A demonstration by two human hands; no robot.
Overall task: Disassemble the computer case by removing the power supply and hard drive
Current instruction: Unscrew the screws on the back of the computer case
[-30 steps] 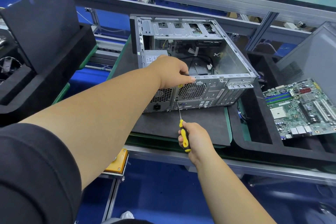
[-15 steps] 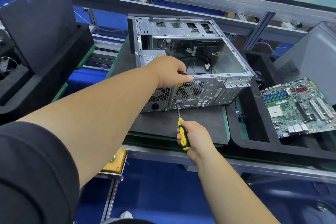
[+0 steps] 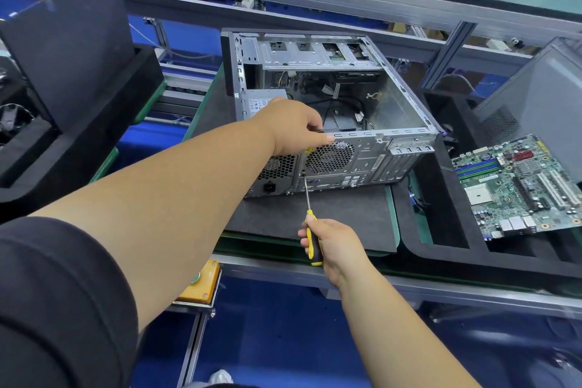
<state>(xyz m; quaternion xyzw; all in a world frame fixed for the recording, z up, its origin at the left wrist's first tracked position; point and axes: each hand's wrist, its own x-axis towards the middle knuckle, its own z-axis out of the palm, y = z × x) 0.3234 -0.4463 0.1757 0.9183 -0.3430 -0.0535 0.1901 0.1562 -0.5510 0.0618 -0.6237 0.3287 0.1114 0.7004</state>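
While I am watching through the head camera, the left hand [image 3: 291, 126] is reaching across to the near top edge of the open computer case [image 3: 327, 110], with its fingers curling over that metal rim and gripping it. The case is lying on its side on a dark foam mat [image 3: 343, 217], its open face turned upward, in the middle of the scene. The power supply [image 3: 267, 101] is sitting inside the case at the left, partly hidden behind the left hand; its socket and honeycomb grille are showing on the near panel. I cannot make out the hard drive for certain among the bays at the far side.

The right hand [image 3: 333, 246] is wrapping tightly around the yellow-and-black handle of a screwdriver [image 3: 310, 224], near me. The thin shaft is pointing away and slightly left, and its tip is touching the rear panel just below the round fan grille [image 3: 329, 156].

To the right, a green motherboard [image 3: 516, 186] is resting tilted in a black foam tray [image 3: 447, 249]. To the left, a dark side panel [image 3: 69, 41] is standing upright in another black foam holder. A yellow button box [image 3: 198, 283] is hanging below the near rail.
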